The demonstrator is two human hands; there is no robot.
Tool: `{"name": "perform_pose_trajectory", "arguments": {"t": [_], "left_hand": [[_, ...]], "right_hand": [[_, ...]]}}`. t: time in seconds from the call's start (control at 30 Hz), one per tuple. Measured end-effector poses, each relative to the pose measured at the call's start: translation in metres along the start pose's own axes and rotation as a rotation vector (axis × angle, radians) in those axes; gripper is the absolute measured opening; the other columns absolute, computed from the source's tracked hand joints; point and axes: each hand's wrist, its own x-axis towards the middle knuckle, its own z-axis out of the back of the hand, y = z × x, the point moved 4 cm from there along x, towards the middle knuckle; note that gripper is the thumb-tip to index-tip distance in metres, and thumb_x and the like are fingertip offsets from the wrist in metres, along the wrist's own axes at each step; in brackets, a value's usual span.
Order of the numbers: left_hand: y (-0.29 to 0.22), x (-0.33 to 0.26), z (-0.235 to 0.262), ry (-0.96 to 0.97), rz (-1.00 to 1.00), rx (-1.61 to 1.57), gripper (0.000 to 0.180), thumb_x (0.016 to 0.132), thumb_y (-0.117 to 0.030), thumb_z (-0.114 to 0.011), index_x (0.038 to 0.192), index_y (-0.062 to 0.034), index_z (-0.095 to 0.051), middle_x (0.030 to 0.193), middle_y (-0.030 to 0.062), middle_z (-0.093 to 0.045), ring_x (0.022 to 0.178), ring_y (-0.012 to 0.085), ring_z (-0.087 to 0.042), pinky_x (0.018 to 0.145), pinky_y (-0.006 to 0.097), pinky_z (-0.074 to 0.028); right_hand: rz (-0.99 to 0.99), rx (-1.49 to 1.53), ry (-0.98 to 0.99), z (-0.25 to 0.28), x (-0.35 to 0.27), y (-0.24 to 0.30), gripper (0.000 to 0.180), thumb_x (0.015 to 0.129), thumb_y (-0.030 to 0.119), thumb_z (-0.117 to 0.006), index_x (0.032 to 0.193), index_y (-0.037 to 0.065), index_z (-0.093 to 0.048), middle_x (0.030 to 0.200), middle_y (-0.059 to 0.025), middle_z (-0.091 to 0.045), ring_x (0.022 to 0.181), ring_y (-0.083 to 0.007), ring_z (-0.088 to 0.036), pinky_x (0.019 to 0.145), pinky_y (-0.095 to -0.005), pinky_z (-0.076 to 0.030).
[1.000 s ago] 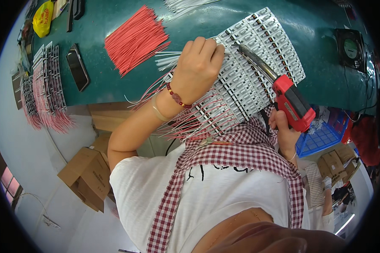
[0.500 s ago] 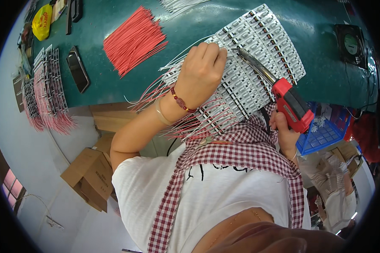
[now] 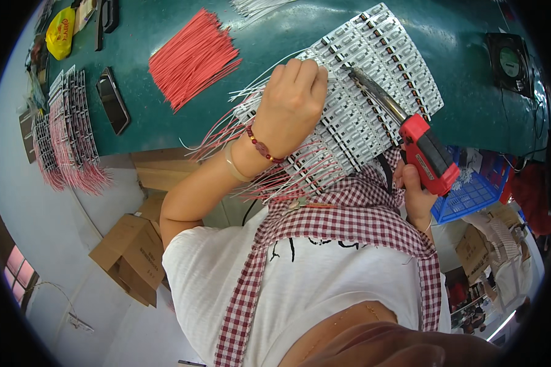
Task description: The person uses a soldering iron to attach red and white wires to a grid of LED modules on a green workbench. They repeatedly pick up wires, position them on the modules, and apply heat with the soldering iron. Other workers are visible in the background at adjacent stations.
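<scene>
My left hand (image 3: pixel 294 104) rests fingers-down on a white panel of small circuit boards (image 3: pixel 373 79) that lies on the green table (image 3: pixel 300 24), with red and white wires trailing from its near edge. It seems to pinch a thin wire against the panel. My right hand (image 3: pixel 413 196) grips the red handle of a soldering iron (image 3: pixel 425 153). The iron's metal tip (image 3: pixel 361 76) touches the panel just right of my left fingers.
A bundle of red wires (image 3: pixel 193 58) lies left of the panel. A black phone (image 3: pixel 112 101) and finished wired boards (image 3: pixel 67 128) lie at the table's left end. A small black fan (image 3: pixel 508 61) sits right. A blue basket (image 3: pixel 471 192) and cardboard boxes (image 3: pixel 131 248) stand below.
My left hand has shifted slightly right along the panel toward the iron's tip. The soldering iron has stayed in nearly the same place.
</scene>
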Motion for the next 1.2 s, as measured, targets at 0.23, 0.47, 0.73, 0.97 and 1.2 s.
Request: {"name": "perform_pose_trajectory", "arguments": {"t": [0.23, 0.47, 0.73, 0.97, 1.2], "left_hand": [[-0.006, -0.006, 0.006, -0.060, -0.025, -0.056, 0.031, 0.070, -0.001, -0.059, 0.101, 0.0011, -0.064, 0.078, 0.0068, -0.048, 0.073, 0.0215, -0.049, 0.064, 0.033, -0.040], [-0.008, -0.009, -0.003, -0.028, -0.015, -0.094, 0.031, 0.069, 0.000, -0.059, 0.100, 0.0015, -0.063, 0.077, 0.0073, -0.048, 0.071, 0.0222, -0.048, 0.065, 0.033, -0.041], [-0.008, -0.010, -0.002, -0.049, 0.001, -0.106, 0.030, 0.069, 0.002, -0.058, 0.099, 0.0018, -0.063, 0.077, 0.0081, -0.047, 0.071, 0.0226, -0.048, 0.065, 0.034, -0.041], [-0.008, -0.010, -0.003, -0.043, 0.007, -0.098, 0.028, 0.070, 0.001, -0.059, 0.098, 0.0012, -0.063, 0.077, 0.0076, -0.047, 0.071, 0.0222, -0.049, 0.065, 0.034, -0.041], [-0.010, -0.007, 0.002, -0.020, -0.003, -0.027, 0.029, 0.069, -0.001, -0.060, 0.098, 0.0010, -0.063, 0.078, 0.0070, -0.049, 0.072, 0.0218, -0.049, 0.065, 0.033, -0.041]], "right_hand": [[0.029, 0.063, 0.031, 0.003, -0.002, -0.001, 0.036, 0.090, 0.019, -0.060, 0.117, -0.004, -0.053, 0.071, -0.0064, -0.056, 0.055, -0.0094, -0.049, 0.050, -0.0228, -0.039], [-0.112, 0.082, 0.033, 0.007, -0.008, -0.013, 0.014, 0.088, 0.011, -0.065, 0.094, 0.000, -0.061, 0.076, -0.0022, -0.058, 0.065, -0.0089, -0.053, 0.057, -0.0239, -0.044], [0.054, -0.128, 0.041, 0.006, -0.011, -0.021, 0.025, 0.090, 0.017, -0.060, 0.104, -0.003, -0.056, 0.069, -0.0060, -0.057, 0.056, -0.0096, -0.050, 0.049, -0.0230, -0.039], [0.031, -0.042, -0.001, 0.006, -0.013, -0.013, 0.033, 0.090, 0.019, -0.059, 0.114, -0.003, -0.053, 0.071, -0.0071, -0.057, 0.055, -0.0102, -0.048, 0.050, -0.0239, -0.038], [-0.014, 0.017, -0.031, 0.013, -0.016, -0.014, 0.047, 0.089, 0.029, -0.060, 0.123, -0.003, -0.051, 0.070, -0.0062, -0.056, 0.055, -0.0095, -0.047, 0.051, -0.0227, -0.037]]}}
